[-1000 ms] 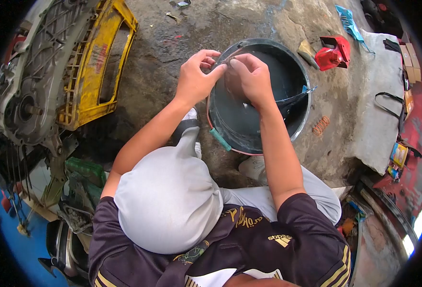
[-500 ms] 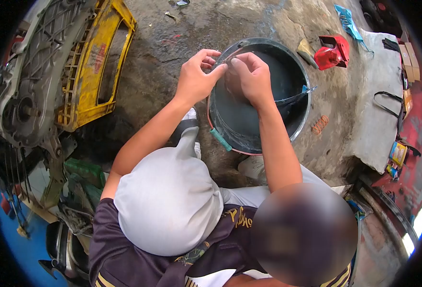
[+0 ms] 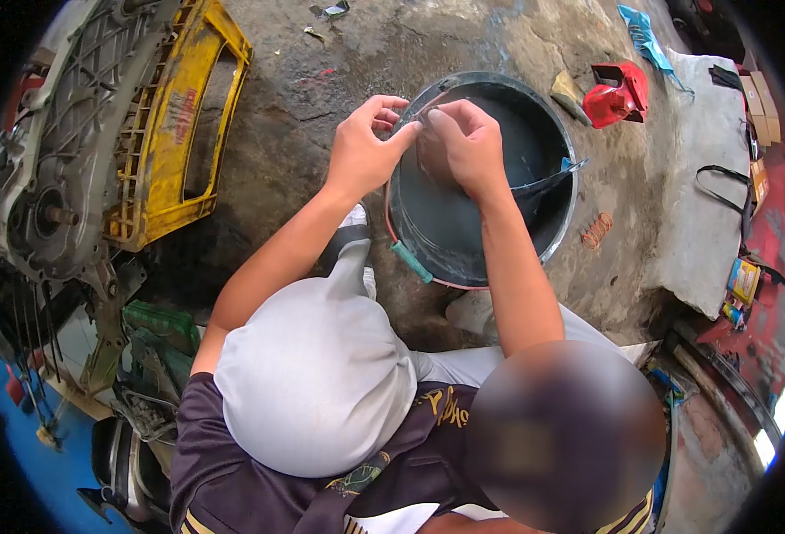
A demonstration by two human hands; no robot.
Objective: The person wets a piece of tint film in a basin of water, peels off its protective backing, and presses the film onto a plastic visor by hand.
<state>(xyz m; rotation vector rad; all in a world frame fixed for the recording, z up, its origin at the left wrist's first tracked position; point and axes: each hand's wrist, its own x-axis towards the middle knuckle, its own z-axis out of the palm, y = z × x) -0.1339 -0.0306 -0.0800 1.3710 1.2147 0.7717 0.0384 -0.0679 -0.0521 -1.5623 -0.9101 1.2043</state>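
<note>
Both hands meet over the left rim of a dark bucket (image 3: 563,209) of cloudy grey water. My left hand (image 3: 370,149) has curled fingers, its thumb reaching to the fingertips of my right hand (image 3: 471,153). The right thumb and fingers are pinched together. Something small and dark seems to sit between the fingertips, too small and hidden to name. The bucket's wire handle with a teal grip (image 3: 410,261) hangs down on the near left side. A blue strip (image 3: 548,181) leans over the right rim, partly in the water.
A yellow plastic crate (image 3: 179,133) and a metal engine casing (image 3: 54,169) stand at the left. Right of the bucket lie a copper-coloured spring (image 3: 597,230), a stone (image 3: 570,96), a red plastic part (image 3: 617,96) and a blue wrapper (image 3: 642,37). A grey slab (image 3: 700,196) stands farther right.
The hands keep almost the same pose at the rim. The view has shifted very slightly.
</note>
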